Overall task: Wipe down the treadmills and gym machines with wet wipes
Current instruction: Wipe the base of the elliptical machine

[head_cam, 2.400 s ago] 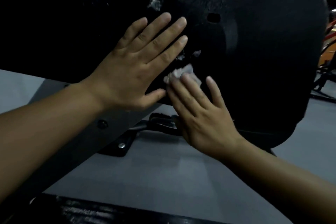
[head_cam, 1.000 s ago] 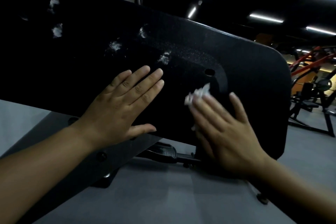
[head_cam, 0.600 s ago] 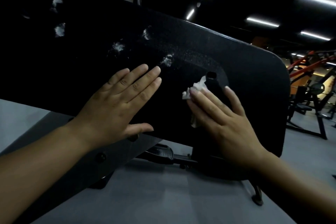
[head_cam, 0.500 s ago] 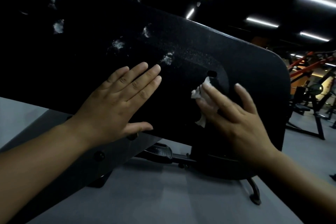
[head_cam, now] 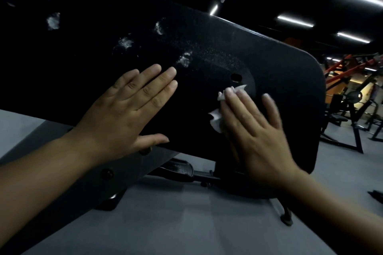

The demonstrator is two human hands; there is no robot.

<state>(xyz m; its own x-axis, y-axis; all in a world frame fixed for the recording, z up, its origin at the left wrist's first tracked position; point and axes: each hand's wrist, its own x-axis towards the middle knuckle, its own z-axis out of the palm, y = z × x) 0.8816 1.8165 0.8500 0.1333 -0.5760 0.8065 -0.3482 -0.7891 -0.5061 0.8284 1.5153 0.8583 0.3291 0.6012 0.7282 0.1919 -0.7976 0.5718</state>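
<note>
Head view, looking down at a large black machine panel [head_cam: 207,64] in a dim gym; towards the left, whitish smudges [head_cam: 52,20] dot its upper surface; the left hand [head_cam: 128,114] lies flat on the panel, fingers straight and together, thumb spread, seemingly bracing; to its right, the right hand [head_cam: 255,130] presses a crumpled white wet wipe [head_cam: 217,118] against the panel under straight fingers, just below a small hole [head_cam: 236,77]; far right, other gym machines [head_cam: 352,109] stand on grey floor [head_cam: 186,223]. The step appears to be mid-wipe; next likely calls for sweeping leftward over the remaining smudges.
</note>
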